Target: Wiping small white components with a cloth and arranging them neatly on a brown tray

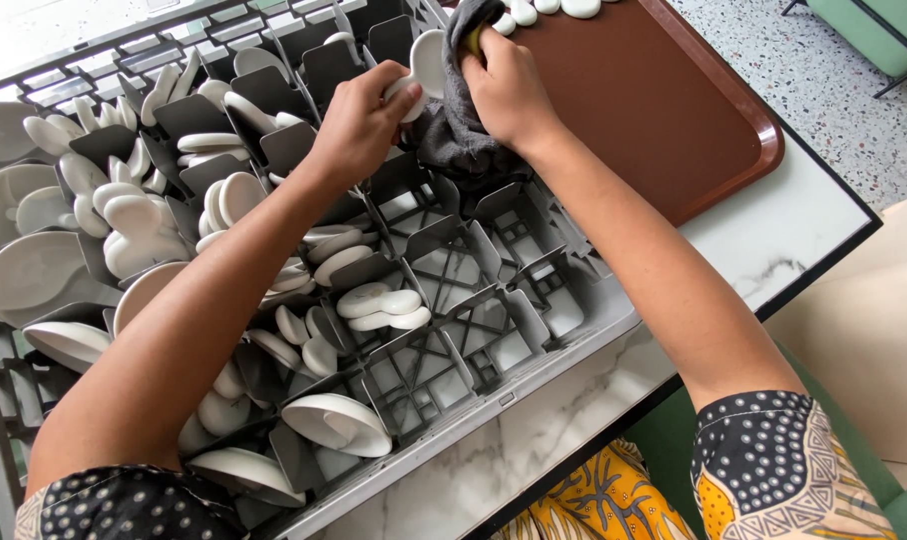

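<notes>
My left hand (359, 120) grips a white ceramic spoon (426, 65) by its handle, held above the far side of a grey compartmented dish rack (564, 315). My right hand (509, 85) presses a dark grey cloth (449, 130) against the spoon's bowl. The cloth hangs down onto the rack's dividers. Both hands are close together, touching the spoon from either side.
The rack's left compartments hold several white spoons (384, 305) and small white dishes (339, 420); its right compartments are bare. A brown tray (664, 110) lies behind it with white pieces (579, 8) at its far edge. The white marble table (774, 240) ends at the right.
</notes>
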